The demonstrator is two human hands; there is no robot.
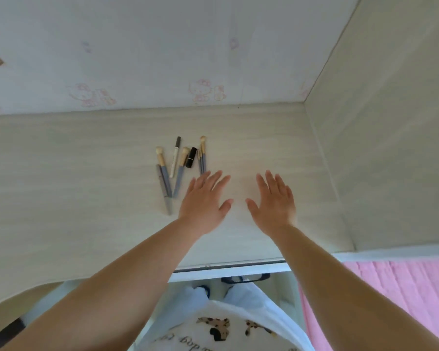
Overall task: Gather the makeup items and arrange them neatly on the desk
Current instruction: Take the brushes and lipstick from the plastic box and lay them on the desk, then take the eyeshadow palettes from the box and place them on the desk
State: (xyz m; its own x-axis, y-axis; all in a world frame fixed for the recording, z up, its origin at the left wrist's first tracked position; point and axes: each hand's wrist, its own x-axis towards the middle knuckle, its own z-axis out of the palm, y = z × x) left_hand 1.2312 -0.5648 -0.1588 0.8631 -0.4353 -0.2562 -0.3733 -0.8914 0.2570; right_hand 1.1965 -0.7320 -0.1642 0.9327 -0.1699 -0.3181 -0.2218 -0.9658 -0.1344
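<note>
Makeup items lie in a loose cluster at centre frame on the desk (pixel 86 160), a pale, faintly wood-grained matte surface. Leftmost, two brushes (pixel 164 178) with grey-blue tapered handles, gold ferrules and cream bristle heads lie side by side, overlapping, their handles pointing toward the lower edge of the frame. Next, a slim white pen (pixel 175 158) with a dark cap, tilted slightly right. Beside it, a third brush (pixel 181 168), same make, leaning so its handle meets the first pair in a V. A short black glossy cylinder, the lipstick (pixel 191 157), rests just right of that brush's head. Rightmost, thin brushes (pixel 202 155) with blue handles and gold ferrules lie bundled together, one with a small cream tip uppermost. Left hand (pixel 204 198): palm down, fingers spread and released, holding nothing, fingertips just beside the lower ends of the thin brushes; whether it touches the desk cannot be told. Right hand (pixel 274 201): palm down, fingers extended and relaxed, empty, over bare desk right of the cluster. Both forearms are bare, reaching up from the lower frame. Behind the desk, white wallpaper (pixel 203 91) with faint pink cartoon cats; at right, a plain pale side panel (pixel 378 148); lower right, pink ribbed fabric (pixel 403 300).
</note>
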